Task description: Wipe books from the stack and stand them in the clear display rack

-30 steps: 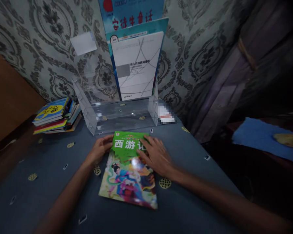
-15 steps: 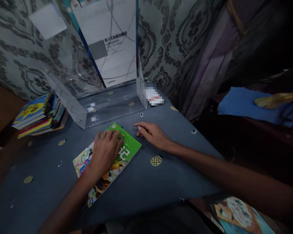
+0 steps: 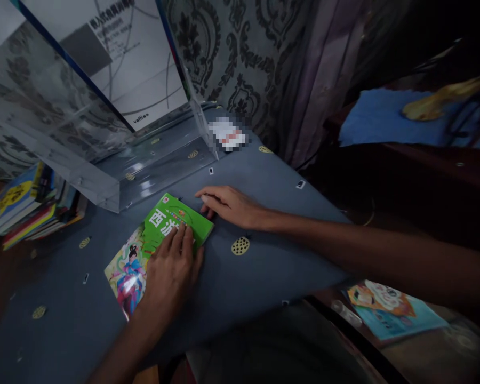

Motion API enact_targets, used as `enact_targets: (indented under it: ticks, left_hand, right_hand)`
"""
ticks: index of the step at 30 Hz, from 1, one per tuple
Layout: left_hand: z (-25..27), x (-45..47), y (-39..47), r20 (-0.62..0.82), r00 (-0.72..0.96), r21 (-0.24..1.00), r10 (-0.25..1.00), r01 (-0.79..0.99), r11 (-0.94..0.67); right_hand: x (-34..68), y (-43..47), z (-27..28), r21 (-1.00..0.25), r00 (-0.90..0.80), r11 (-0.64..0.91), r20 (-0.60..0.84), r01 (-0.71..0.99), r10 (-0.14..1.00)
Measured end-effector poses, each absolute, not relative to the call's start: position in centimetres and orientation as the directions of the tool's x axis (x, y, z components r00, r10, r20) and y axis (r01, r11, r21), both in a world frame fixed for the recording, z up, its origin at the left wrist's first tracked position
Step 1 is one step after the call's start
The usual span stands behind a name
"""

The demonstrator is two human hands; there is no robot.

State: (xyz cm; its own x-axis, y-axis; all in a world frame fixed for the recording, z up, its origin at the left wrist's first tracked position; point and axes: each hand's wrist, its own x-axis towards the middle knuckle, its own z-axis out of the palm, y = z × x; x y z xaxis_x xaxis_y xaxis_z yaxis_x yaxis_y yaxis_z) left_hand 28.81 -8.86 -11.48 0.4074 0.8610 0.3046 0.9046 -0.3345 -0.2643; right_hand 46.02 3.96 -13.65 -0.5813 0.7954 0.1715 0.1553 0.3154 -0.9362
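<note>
Lower left-centre: 西游记 book (image 3: 154, 229) now turned aslant, covered by left hand (image 3: 170, 274), fingers outstretched; right hand (image 3: 229, 206) freed, fingers loosely bent, nothing gripped.

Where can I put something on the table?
Left of the green book, before the book stack, or between the right forearm and the near table edge. Crowded where the left hand lies on the book, right hand beside it.

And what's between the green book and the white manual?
In the head view, beyond the green book come a strip of tablecloth, then the front of the transparent stand.
</note>
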Motion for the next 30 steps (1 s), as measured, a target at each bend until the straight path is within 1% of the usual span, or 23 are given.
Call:
enact_targets:
  ticks: [3, 6, 13, 21, 23, 26, 30]
  left_hand:
    - [-11.2, 28.7, -8.8, 0.302, 0.413, -0.250, 0.859, 0.904, -0.347]
    - [-10.9, 28.7, -8.8, 0.281, 0.402, -0.237, 0.871, 0.909, -0.343]
    - [-10.2, 28.5, -8.7, 0.192, 0.345, -0.133, 0.919, 0.937, -0.324]
    - [-9.9, 28.4, -8.6, 0.196, 0.320, -0.120, 0.927, 0.946, -0.301]
    - [-9.9, 28.4, -8.7, 0.193, 0.308, -0.106, 0.932, 0.951, -0.292]
    - [-10.0, 28.5, -8.7, 0.195, 0.303, -0.090, 0.933, 0.953, -0.291]
    - [-10.5, 28.6, -8.8, 0.214, 0.328, -0.089, 0.920, 0.945, -0.316]
  right_hand:
    - [46.3, 4.4, -13.4, -0.960, -0.596, 0.253, 0.135, 0.119, 0.792]
    - [46.5, 4.5, -13.1, -0.965, -0.604, 0.233, 0.117, 0.117, 0.788]
    - [46.6, 4.8, -13.2, -0.961, -0.619, 0.257, 0.138, 0.106, 0.773]
    - [46.7, 5.1, -13.4, -0.961, -0.619, 0.261, 0.153, 0.088, 0.771]
    - [46.7, 5.0, -13.3, -0.956, -0.600, 0.286, 0.188, 0.071, 0.778]
    - [47.0, 4.6, -12.6, -0.925, -0.552, 0.378, 0.294, 0.044, 0.781]
    - [47.5, 3.6, -11.6, -0.850, -0.544, 0.527, 0.428, 0.031, 0.722]
